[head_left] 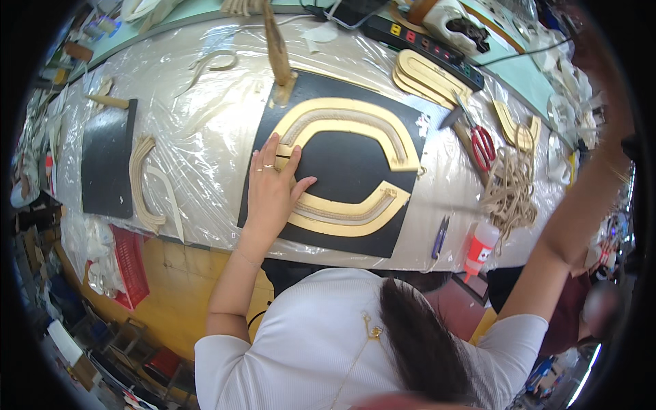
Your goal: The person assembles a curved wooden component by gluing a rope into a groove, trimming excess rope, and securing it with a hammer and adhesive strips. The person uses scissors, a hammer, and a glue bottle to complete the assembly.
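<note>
My left hand (pixel 273 181) lies with fingers stretched out over the left ends of two curved, pale yellow forms. The upper form (pixel 355 113) and the lower form (pixel 348 222) each have a beige, cord-like strip set along a channel. Both rest on a black board (pixel 342 157), bent toward each other with a gap at the right. The thumb points right over the lower form, and the hand grips nothing. My right arm reaches up along the right rim, and the right hand (pixel 605 51) is dark and blurred there, its fingers unreadable.
Red-handled scissors (pixel 484 147), a bundle of beige cord (pixel 511 188), a purple-handled tool (pixel 439 238) and a red-and-white bottle (pixel 481 249) lie right. A power strip (pixel 420 41) and stacked forms (pixel 434 75) stand behind. Left are another black board (pixel 108 160) and curved strips (pixel 142 184).
</note>
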A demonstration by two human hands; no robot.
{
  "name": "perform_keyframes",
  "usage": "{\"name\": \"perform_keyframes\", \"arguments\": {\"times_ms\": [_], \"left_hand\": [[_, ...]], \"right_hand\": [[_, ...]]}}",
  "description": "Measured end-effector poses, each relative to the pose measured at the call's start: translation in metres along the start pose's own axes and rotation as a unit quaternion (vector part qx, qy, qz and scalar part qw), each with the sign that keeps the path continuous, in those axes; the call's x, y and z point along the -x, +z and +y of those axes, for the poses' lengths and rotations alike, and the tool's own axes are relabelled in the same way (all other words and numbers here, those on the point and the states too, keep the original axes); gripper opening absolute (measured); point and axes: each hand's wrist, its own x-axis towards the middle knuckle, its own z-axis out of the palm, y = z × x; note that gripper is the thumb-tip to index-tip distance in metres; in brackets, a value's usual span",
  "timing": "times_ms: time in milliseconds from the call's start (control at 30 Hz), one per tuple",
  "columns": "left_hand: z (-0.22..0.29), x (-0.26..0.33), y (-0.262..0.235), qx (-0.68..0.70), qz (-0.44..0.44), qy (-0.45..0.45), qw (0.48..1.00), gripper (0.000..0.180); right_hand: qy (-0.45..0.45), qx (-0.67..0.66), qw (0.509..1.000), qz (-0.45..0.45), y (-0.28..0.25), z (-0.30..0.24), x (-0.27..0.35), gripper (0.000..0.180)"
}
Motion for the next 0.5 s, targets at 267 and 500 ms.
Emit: {"name": "perform_keyframes", "arguments": {"times_ms": [267,500], "left_hand": [[-0.002,0.005,0.004,-0.019,0.004,-0.023,1.000,0.062],[-0.008,0.009,0.011,0.021,0.033,-0.041,0.998,0.064]], "right_hand": [[-0.029,-0.153,0.926,-0.344,0.263,0.076,-0.024,0.018],[-0.034,-0.163,0.898,-0.407,0.298,0.100,-0.030,0.017]]}}
